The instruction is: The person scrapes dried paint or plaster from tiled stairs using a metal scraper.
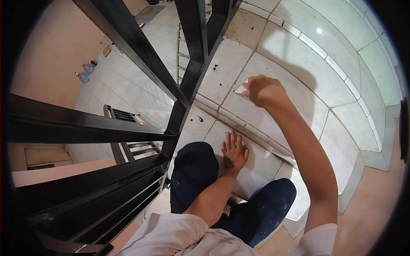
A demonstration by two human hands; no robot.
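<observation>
My right hand [265,90] is closed on a small white flat piece [241,88] with a pointed corner, held over a tiled stair tread [273,70]. Most of the piece is hidden in the fingers, and I cannot tell its exact kind. A grout line runs across the tiles just left of it. My left hand [235,150] lies flat with fingers spread on the lower tiled step [256,164], fingertips close to the riser. Black spots [215,67] mark the tiles left of my right hand.
A black metal railing [128,51] runs along the left side. Below it is a tiled floor [149,81] with a ladder [183,55] and plastic bottles [84,77]. More white tiled steps [333,38] rise at the upper right. My knees [194,166] are bent on the stairs.
</observation>
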